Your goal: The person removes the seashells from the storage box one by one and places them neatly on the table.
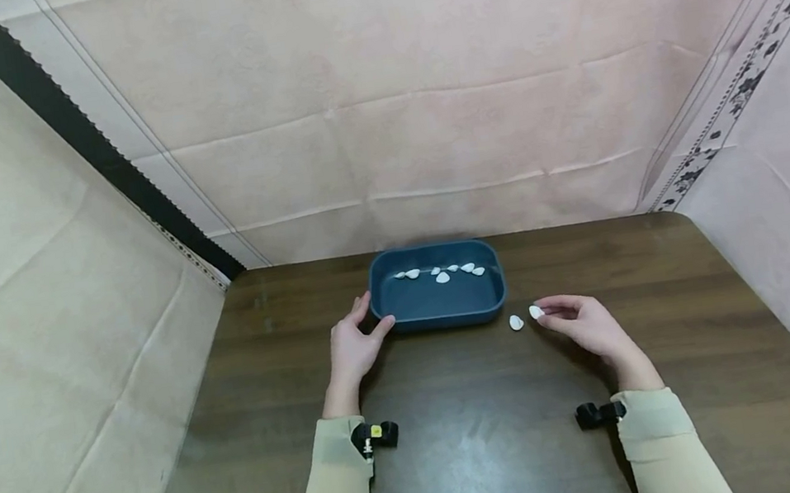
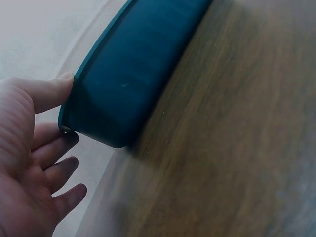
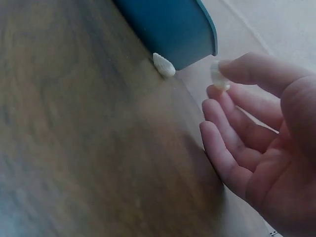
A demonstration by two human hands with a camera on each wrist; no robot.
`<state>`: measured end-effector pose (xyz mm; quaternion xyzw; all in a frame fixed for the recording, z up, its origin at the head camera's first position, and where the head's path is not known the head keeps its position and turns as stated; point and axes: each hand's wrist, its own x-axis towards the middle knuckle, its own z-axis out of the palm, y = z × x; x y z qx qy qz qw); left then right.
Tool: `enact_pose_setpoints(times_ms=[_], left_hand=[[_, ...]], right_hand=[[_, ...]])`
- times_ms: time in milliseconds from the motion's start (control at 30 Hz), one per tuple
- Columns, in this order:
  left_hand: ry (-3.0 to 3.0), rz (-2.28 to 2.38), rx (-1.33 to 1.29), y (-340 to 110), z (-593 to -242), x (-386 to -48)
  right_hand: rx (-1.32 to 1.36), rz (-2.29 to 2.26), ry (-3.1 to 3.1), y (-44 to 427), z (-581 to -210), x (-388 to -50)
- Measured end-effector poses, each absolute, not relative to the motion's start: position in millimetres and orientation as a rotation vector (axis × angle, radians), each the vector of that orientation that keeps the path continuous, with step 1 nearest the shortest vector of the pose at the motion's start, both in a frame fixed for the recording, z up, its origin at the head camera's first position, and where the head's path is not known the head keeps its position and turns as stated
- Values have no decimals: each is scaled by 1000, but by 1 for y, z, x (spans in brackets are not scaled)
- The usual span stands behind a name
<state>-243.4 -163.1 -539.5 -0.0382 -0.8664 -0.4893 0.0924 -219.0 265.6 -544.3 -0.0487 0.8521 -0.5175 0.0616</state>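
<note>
Fingers of the left hand (image 1: 355, 353) clamp the near-left corner of a blue tray (image 1: 440, 304) near the far edge of the table (image 1: 474, 394); the right hand (image 1: 589, 327) pinches a white shell (image 1: 536, 312).

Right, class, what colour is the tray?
The tray is dark greenish blue, seen best in the head view.

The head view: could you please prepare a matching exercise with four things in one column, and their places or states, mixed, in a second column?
1. Left hand
2. Right hand
3. Loose shell
4. Blue tray

A. Has several white shells inside
B. Lies on the table, outside the tray
C. Pinches a small white shell
D. Is at the tray's left end, touching it

Pairs: 1-D, 2-C, 3-B, 4-A
</note>
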Motion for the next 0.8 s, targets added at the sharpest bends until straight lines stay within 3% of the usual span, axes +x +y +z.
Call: enact_pose_setpoints(times_ms=[800], left_hand=[[-2604, -1459, -78, -163, -537, -244]], right_hand=[[-117, -1366, 2663, 257, -547, -221]])
